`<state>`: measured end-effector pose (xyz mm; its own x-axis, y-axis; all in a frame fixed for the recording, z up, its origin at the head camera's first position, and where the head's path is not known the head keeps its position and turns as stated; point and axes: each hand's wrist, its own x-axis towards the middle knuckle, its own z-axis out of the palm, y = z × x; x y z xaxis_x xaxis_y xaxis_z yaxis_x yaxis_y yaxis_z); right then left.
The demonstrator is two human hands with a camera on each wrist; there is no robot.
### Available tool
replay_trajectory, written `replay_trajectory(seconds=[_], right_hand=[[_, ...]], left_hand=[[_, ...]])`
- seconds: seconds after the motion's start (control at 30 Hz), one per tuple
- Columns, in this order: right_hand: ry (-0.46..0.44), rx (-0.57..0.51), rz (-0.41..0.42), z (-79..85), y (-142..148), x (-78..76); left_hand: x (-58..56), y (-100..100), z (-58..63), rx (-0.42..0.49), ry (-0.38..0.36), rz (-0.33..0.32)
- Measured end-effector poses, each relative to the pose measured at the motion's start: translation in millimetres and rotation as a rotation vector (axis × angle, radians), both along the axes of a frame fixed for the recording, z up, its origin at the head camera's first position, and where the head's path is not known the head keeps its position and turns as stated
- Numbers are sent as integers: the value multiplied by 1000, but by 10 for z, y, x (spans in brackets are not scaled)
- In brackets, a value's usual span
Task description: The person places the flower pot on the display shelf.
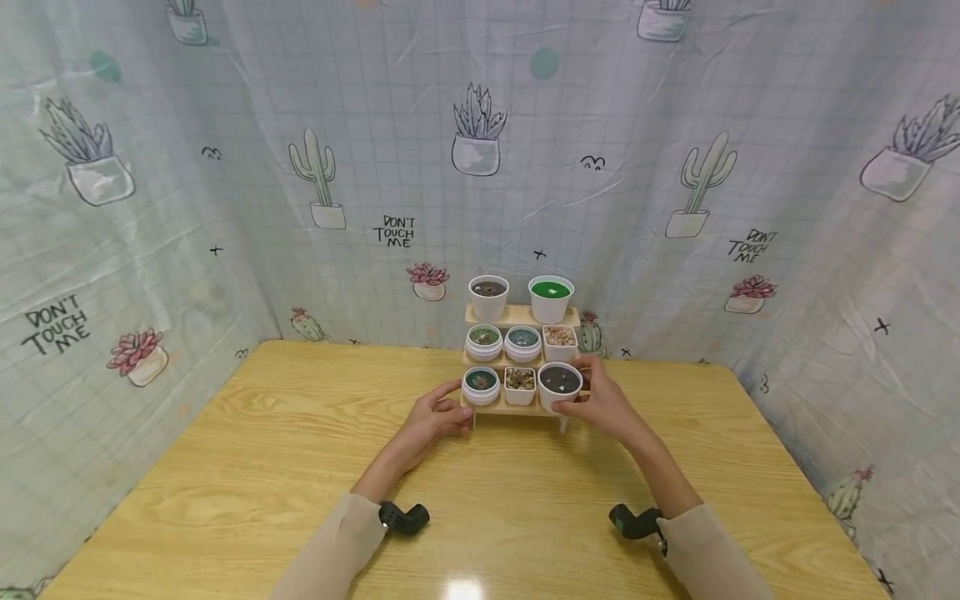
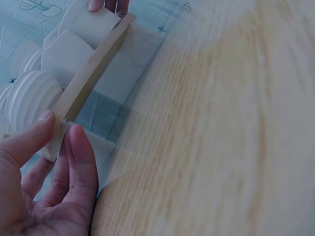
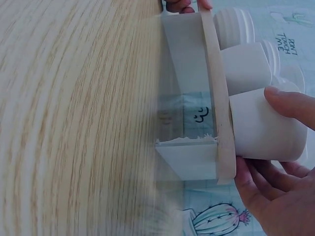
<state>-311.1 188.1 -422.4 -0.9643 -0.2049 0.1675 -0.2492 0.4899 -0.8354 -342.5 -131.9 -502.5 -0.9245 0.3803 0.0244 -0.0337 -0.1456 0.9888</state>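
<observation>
A small three-tier wooden shelf (image 1: 495, 409) stands toward the back of the table, loaded with white pots. My left hand (image 1: 435, 418) pinches the left end of its lowest board, thumb on top and fingers underneath, as the left wrist view shows. With my right hand (image 1: 604, 402) I grip a round white pot (image 3: 266, 125) of dark filling at the right end of that tier, thumb on its front and fingers round its side. Beside it sit a square pot of pebbles (image 1: 520, 381) and a ribbed round pot (image 1: 481, 392) with green filling.
The middle tier carries two ribbed round pots (image 1: 483, 350) and a square pot of light pebbles (image 1: 559, 347). On top stand a pot with grey-brown filling (image 1: 489, 307) and one with bright green filling (image 1: 551, 310). A cactus-print curtain (image 1: 480, 217) hangs behind the wooden table (image 1: 300, 433).
</observation>
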Motion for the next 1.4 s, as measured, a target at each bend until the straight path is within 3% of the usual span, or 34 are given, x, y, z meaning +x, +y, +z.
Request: replay_trajectory(seconds=[0.47, 1.2, 1.4], right_hand=[[16, 48, 4, -27, 37, -14], [-100, 33, 147, 100, 204, -40], [-130, 60, 139, 149, 305, 5]], left_hand=[[-5, 10, -2, 0, 5, -6], [-8, -13, 20, 4, -9, 3], [-9, -14, 8, -4, -13, -8]])
